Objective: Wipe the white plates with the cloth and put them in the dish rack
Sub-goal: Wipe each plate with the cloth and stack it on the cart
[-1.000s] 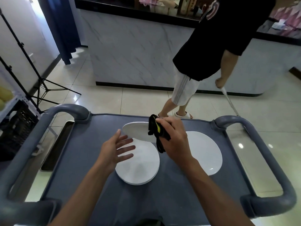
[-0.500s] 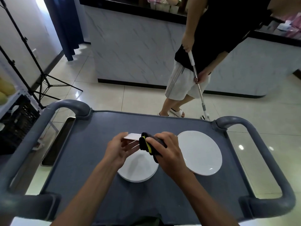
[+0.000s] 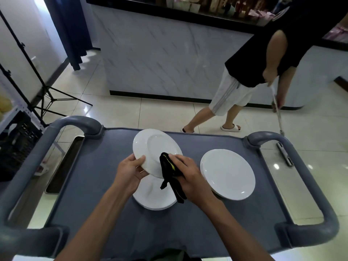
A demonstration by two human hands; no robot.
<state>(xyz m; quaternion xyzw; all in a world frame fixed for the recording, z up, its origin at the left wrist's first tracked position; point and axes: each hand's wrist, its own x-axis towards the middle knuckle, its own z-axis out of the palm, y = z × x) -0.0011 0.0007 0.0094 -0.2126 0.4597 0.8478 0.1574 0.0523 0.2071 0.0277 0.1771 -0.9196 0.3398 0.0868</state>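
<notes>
Grey cart top (image 3: 105,185) carries two stacks. Head view: my left hand (image 3: 130,171) pinches the tilted plate (image 3: 150,147) at its rim; my right hand (image 3: 190,178) grips the cloth (image 3: 168,170) against its face. Wipe outward; support the rim firmly.

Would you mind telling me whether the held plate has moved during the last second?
Yes. The held plate has tipped up from nearly flat, so its face shows, above the plate stack beneath it.

lower plate stack (image 3: 150,196): part hidden under hands, cloth | bystander (image 3: 263,59): head cut off by top edge
</notes>
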